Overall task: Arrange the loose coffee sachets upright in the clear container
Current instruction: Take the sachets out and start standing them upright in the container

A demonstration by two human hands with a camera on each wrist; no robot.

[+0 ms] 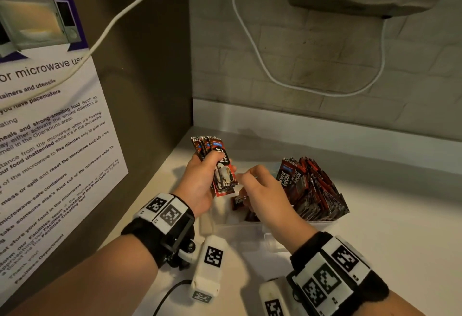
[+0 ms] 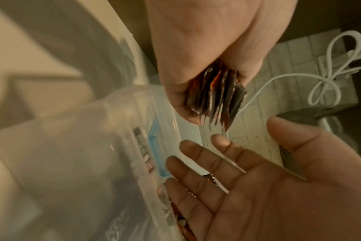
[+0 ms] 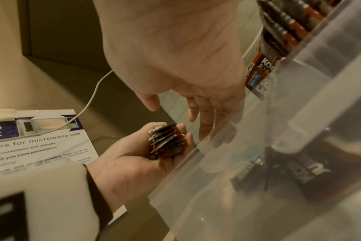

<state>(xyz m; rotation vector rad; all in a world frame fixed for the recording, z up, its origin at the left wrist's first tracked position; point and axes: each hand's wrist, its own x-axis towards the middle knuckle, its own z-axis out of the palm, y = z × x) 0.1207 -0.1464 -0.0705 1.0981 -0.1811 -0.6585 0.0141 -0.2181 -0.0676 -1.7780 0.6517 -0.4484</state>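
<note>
Head view: left hand [image 1: 200, 183] clenched round a bundle of sachets [image 1: 220, 165], fingers wrapped over the front, thumb behind; bundle upright, held above the left end of the clear container [image 1: 322, 222]. Exact count unclear, at least three top edges show. Right hand [image 1: 265, 190] over the container's left half, fingers loosely bent, nothing in it, fingertips near the bundle. Packed row of sachets [image 1: 312, 188] stands leaning in the container's right half, too many to count. One loose sachet [image 1: 238, 202] lies low inside, just under the right hand. Container sits on a white counter [image 1: 400, 228]. One poster [image 1: 50, 140] on the left wall, one white cable [image 1: 250, 40] on the tiled wall.

Left wrist view: bundle edges fan out of the left fist, roughly six or seven, blurred. Right hand's palm is flat, fingers straight, beside the container rim.

Right wrist view: right hand's fingers are relaxed and released, at the container wall; left hand beyond grasps the stack edge-on.
</note>
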